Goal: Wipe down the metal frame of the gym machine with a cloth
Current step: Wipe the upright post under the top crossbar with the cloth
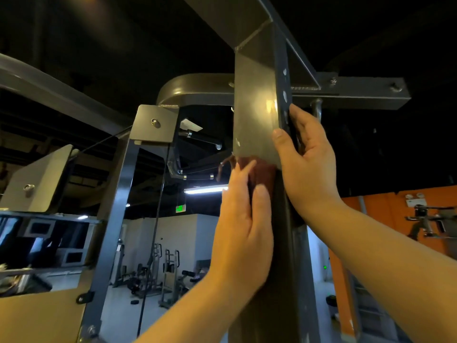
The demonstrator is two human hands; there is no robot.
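A tall dark metal upright [254, 115] of the gym machine rises in front of me and joins a crossbeam [358, 89] overhead. A dark reddish cloth [262, 173] lies against the upright just below its shiny upper plate. My left hand [243, 229] presses the cloth onto the post, fingers around it and thumb on the front face. Above and to the right, my right hand [309, 159] grips the post's right edge, thumb on the front and fingers wrapped behind.
A second upright [118, 201] with a bolted plate [154, 126] and a cable [158, 206] stands to the left. A curved tube [188, 89] links it to the main post. Other gym machines [158, 276] stand far back; an orange wall [385, 219] is at right.
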